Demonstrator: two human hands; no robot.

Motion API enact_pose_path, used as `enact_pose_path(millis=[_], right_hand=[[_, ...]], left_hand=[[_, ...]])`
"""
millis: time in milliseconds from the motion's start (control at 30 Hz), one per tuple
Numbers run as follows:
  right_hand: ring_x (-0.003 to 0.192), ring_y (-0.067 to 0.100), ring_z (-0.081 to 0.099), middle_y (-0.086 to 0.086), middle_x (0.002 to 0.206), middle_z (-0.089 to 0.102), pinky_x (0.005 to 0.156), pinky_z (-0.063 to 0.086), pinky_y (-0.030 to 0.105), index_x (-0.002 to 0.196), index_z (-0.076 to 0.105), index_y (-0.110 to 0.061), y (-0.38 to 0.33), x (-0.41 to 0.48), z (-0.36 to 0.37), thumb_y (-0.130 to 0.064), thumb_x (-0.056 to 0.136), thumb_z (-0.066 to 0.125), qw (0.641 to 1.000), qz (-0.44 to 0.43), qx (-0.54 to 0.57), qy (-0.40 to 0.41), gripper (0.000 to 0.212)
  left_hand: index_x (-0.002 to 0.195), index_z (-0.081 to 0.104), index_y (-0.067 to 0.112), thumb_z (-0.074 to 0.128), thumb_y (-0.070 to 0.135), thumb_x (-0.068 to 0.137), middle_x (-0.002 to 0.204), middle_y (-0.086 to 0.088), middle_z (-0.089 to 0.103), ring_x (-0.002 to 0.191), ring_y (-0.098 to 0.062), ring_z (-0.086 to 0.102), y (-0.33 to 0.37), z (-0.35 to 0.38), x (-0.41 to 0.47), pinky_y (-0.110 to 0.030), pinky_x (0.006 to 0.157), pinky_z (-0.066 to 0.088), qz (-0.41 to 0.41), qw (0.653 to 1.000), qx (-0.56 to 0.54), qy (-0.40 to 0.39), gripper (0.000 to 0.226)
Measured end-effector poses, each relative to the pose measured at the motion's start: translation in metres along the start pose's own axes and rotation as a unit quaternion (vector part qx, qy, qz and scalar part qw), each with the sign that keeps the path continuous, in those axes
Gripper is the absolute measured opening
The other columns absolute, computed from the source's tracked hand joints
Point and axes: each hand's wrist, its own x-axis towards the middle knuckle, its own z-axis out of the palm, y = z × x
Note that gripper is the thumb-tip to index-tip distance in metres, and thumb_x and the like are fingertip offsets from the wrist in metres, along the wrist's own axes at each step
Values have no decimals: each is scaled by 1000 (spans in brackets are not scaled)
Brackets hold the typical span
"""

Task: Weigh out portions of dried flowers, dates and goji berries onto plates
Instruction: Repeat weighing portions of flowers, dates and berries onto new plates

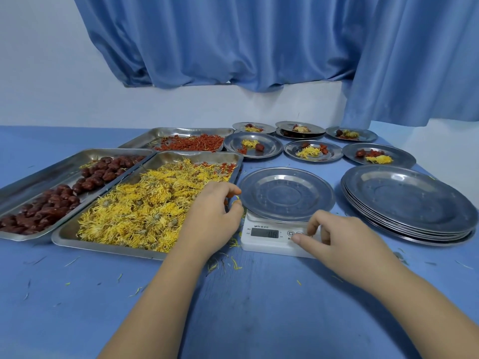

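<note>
Head view: the empty steel plate (286, 194) sits on the kitchen scale (269, 233) (display digits blurred), mid-table (233, 307). Right hand (334, 237) rests loosely bent fingers on the buttons; advise zeroing first. Left hand (210, 216) curls at the right rim of the dried-chrysanthemum tray (103, 248); whether it pinches petals is undeterminable.

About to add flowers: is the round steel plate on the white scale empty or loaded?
Empty: the round steel plate on the white digital scale shows bare metal, no flowers, dates or berries.
</note>
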Motion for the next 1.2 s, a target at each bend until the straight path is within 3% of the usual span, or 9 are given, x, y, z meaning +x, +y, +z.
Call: enact_pose_path(millis=[100, 233, 500, 600, 700, 800, 1033, 1133, 1200], right_hand=[[57, 7, 47, -10, 53, 50, 52, 37, 28, 65, 45, -27, 2, 0, 3, -56, 79, 61, 999, -23, 42, 13, 36], [54, 10, 38, -11, 52, 43, 50, 28, 28, 55, 28, -21, -2, -1, 7, -38, 83, 65, 995, -79, 60, 11, 50], [50, 12, 33, -6, 46, 35, 47, 23, 25, 52, 28, -20, 6, 3, 6, -34, 83, 67, 994, -91, 65, -1, 52], [50, 12, 33, -6, 47, 35, 47, 23, 25, 54, 34, -25, 7, 4, 5, -36, 82, 66, 993, -95, 66, -2, 44], [49, 12, 32, -5, 47, 34, 47, 23, 24, 56, 33, -23, 7, 4, 4, -36, 82, 66, 992, -103, 67, 4, 44], [47, 12, 31, -6, 45, 32, 47, 21, 24, 53, 27, -19, 7, 3, 4, -33, 82, 68, 992, -106, 73, 14, 52], [47, 13, 32, -4, 45, 32, 49, 27, 31, 51, 26, -20, 8, 4, 3, -33, 80, 68, 991, -105, 81, 24, 53], [48, 13, 32, -4, 46, 33, 49, 27, 31, 54, 33, -23, 9, 5, 2, -32, 81, 69, 990, -108, 82, 27, 45], [47, 13, 32, -4, 46, 33, 49, 27, 30, 55, 35, -24, 10, 5, 1, -34, 81, 68, 990, -106, 84, 26, 42]], left_hand=[[111, 60, 28, 55, 25, 90, 107, 13, 51, 94, -3, 51, 3, -1, -2, -27, 83, 45, 6, 1000, 5, 6, 21], [113, 59, 27, 54, 25, 91, 113, 10, 51, 103, -10, 52, 8, -4, -4, -34, 93, 46, 26, 1000, 17, -6, 22], [108, 60, 30, 55, 30, 91, 107, 10, 54, 85, 0, 53, -8, -67, 29, -24, 74, 41, 25, 994, 85, 58, 18], [116, 60, 28, 56, 29, 91, 116, 3, 61, 85, -2, 57, -29, -110, 55, -22, 72, 46, -11, 983, 183, -23, 25], [131, 54, 31, 62, 31, 88, 141, 2, 52, 114, -15, 54, -48, -137, 72, -38, 98, 45, -60, 937, 286, -192, 43], [137, 48, 35, 67, 30, 84, 147, 3, 44, 126, -19, 48, -57, -141, 75, -41, 106, 40, -92, 903, 304, -290, 57], [115, 61, 38, 71, 28, 84, 115, 5, 61, 103, -13, 57, -63, -135, 74, -26, 80, 41, -87, 905, 302, -286, 35], [98, 60, 41, 69, 32, 86, 98, 12, 61, 84, 0, 55, -62, -142, 77, -19, 63, 36, -65, 930, 269, -242, 17], [91, 60, 40, 67, 35, 87, 96, 10, 65, 83, -4, 59, -59, -149, 80, -18, 63, 37, -61, 951, 224, -207, 9]])
